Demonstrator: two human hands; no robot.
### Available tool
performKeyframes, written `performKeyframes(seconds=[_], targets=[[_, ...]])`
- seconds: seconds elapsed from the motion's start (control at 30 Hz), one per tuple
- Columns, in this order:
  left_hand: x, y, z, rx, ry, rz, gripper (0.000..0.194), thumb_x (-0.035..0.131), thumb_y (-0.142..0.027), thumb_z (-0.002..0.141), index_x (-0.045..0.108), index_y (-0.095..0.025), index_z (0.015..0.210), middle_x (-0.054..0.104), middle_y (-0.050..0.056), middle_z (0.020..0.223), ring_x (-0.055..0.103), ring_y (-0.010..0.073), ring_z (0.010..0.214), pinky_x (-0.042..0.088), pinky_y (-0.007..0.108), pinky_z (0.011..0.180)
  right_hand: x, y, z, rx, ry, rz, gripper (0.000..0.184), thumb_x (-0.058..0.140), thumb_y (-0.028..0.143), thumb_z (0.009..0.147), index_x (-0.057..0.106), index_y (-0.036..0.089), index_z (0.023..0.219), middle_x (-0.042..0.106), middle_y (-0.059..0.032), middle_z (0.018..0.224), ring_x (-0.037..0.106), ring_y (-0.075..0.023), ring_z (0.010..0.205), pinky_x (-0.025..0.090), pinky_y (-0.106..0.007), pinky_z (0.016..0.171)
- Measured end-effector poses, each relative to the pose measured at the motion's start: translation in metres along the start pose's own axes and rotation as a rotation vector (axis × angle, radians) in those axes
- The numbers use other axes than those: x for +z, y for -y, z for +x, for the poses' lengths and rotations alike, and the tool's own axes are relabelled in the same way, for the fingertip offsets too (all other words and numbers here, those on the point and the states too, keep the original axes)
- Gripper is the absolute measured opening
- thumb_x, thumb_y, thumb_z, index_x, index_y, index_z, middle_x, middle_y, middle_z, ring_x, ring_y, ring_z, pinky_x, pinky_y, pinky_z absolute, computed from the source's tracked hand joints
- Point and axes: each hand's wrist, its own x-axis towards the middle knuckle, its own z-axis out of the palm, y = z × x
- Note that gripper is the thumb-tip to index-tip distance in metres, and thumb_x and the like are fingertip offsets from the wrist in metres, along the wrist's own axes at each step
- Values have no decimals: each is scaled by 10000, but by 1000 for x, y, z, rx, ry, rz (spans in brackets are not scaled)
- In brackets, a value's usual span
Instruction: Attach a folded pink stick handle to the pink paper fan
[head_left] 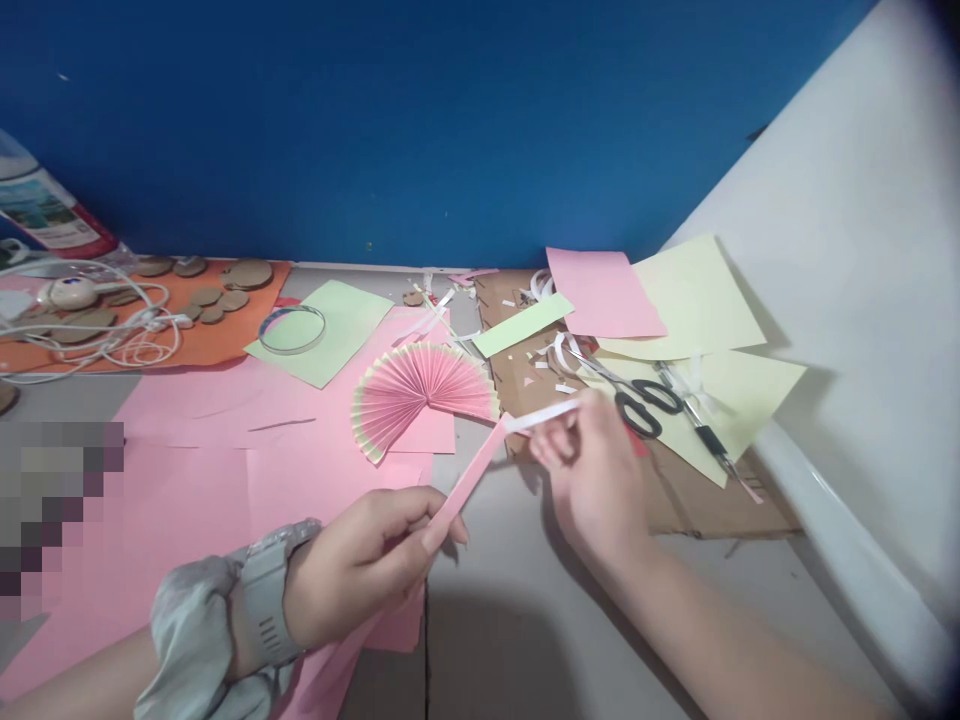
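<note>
My left hand (375, 560) pinches the lower end of a narrow pink paper strip (474, 480), which slants up to the right. At its upper end a white strip (541, 414), perhaps tape backing, runs off to my right hand (596, 480), whose fingers are closed on it. Just behind the strip lies a pleated paper fan (420, 385), pink with a pale green rim, spread in a half circle. Black-handled scissors (637, 400) rest on the right, close to my right hand. A grey watch band and a scrunchie circle my left wrist.
Pink sheets (187, 490) cover the left floor. Cardboard (675, 510) on the right carries green sheets (697, 300), a pen (705, 430) and scraps. A tape roll (292, 330) lies on green paper. Earphone cables (127, 320), cardboard discs (247, 274) and a bottle (52, 210) are far left. A blue wall (420, 130) stands behind.
</note>
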Motion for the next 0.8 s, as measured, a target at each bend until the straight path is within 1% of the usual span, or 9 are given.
performKeyframes(seconds=[0.03, 0.1, 0.2, 0.33, 0.47, 0.53, 0.6, 0.7, 0.8], targets=[[0, 1, -1, -1, -8, -27, 291, 376, -375, 923, 575, -163, 933, 412, -69, 493, 389, 62, 424, 332, 165, 439, -2, 1, 6, 17, -126, 126, 327, 417, 410, 913, 345, 207, 666, 304, 87, 532, 257, -62, 420, 251, -175, 412], [1, 2, -1, 10, -33, -72, 289, 380, -381, 923, 570, -164, 948, 428, -65, 493, 413, 68, 436, 367, 176, 462, -5, 2, 13, 72, -233, 266, 330, 482, 421, 878, 362, 203, 662, 265, 96, 514, 197, -53, 392, 182, -169, 363], [3, 3, 0, 24, -26, -142, 283, 380, -385, 926, 548, -164, 985, 486, -55, 489, 473, 81, 443, 411, 202, 504, -3, 3, 12, 83, -186, 265, 338, 500, 438, 869, 398, 196, 655, 285, 89, 513, 221, -47, 392, 181, -171, 361], [3, 6, 3, 40, 31, -225, 248, 408, -392, 918, 509, -165, 930, 644, 5, 571, 564, 100, 462, 452, 226, 539, 3, -1, -2, 77, 45, 120, 129, 493, 343, 895, 523, 226, 849, 430, 66, 602, 324, -47, 437, 264, -176, 416], [2, 6, 4, 49, 25, -209, 267, 415, -397, 915, 511, -153, 862, 698, 60, 639, 631, 134, 553, 476, 245, 591, 7, 3, -14, 176, 487, -107, 241, 396, 365, 938, 583, 214, 957, 431, 51, 600, 374, -68, 495, 324, -198, 475], [2, 6, 4, 47, 54, -184, 291, 400, -390, 921, 530, -144, 837, 703, 78, 664, 643, 146, 597, 480, 251, 610, 8, 8, -17, 197, 704, -217, 241, 415, 341, 934, 610, 209, 988, 490, 24, 687, 462, -83, 610, 383, -216, 582], [2, 6, 4, 42, 78, -143, 320, 378, -382, 929, 553, -135, 827, 700, 85, 678, 638, 146, 619, 482, 260, 642, 9, 11, -19, 188, 846, -275, 239, 426, 313, 932, 629, 209, 999, 528, -2, 776, 519, -111, 760, 405, -242, 711], [1, 7, 5, 38, 88, -139, 339, 356, -380, 936, 568, -132, 845, 687, 71, 654, 626, 138, 606, 481, 266, 666, 9, 10, -19, 207, 899, -228, 237, 417, 289, 938, 598, 213, 1071, 545, -4, 782, 540, -126, 808, 407, -274, 774], [1, 7, 6, 11, 101, -198, 326, 362, -389, 934, 557, -141, 853, 672, 52, 621, 620, 131, 569, 483, 257, 627, 6, 6, -18, 216, 852, -151, 213, 435, 289, 931, 582, 194, 1053, 558, -18, 815, 536, -140, 850, 411, -294, 778]])
